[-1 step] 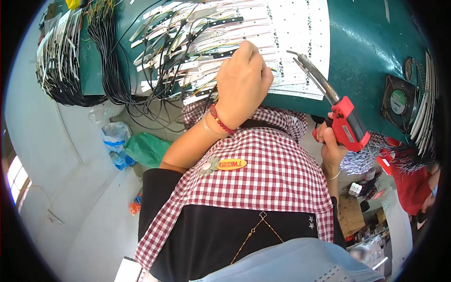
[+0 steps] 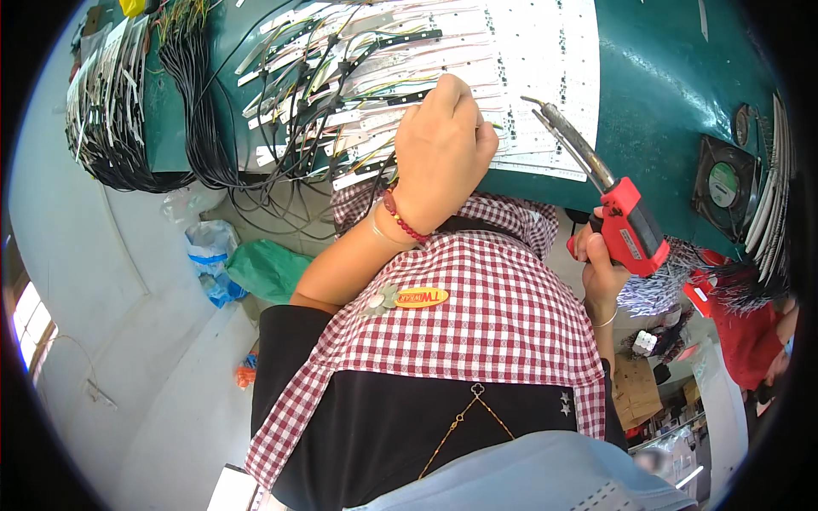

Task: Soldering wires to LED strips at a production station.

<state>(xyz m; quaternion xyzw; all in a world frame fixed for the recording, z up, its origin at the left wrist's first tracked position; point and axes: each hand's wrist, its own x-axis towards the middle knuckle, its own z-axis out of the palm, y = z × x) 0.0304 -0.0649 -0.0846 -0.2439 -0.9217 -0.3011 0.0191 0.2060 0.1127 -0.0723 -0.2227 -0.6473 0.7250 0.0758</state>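
Observation:
My left hand is closed, knuckles up, over the right part of a row of narrow white and black strip boards. Its fingertips are hidden beneath it, so what they pinch cannot be made out. Thin coloured wires and black cables run along the boards. White printed sheets extend to the right of that hand. My right hand grips a red and black soldering gun by its handle. The gun's metal tip points up and left, above the sheets and apart from my left hand.
Black cable bundles and a stack of strip boards hang over the left of the green table. At right are a round-bladed fan, grey wires and a person's red clothing. A green bag lies below left.

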